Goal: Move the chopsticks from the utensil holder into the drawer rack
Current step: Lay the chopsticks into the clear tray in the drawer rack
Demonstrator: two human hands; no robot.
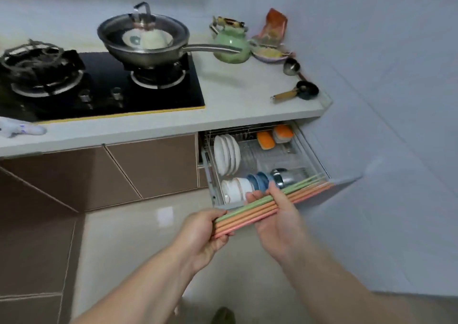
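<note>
A bundle of several long chopsticks (250, 214), green, orange and pink, lies flat between both my hands. My left hand (205, 237) grips the near ends. My right hand (275, 214) clasps the bundle around its middle. The far tips reach over the front right corner of the pulled-out drawer rack (312, 155), a wire basket under the counter. No utensil holder is in view.
In the rack stand white plates (226, 154), white and blue bowls (245, 187), a steel cup (282, 176) and orange-lidded boxes (266, 139). On the counter above are a gas hob with a lidded wok (143, 41), a green kettle (231, 45) and ladles. A tiled wall stands on the right.
</note>
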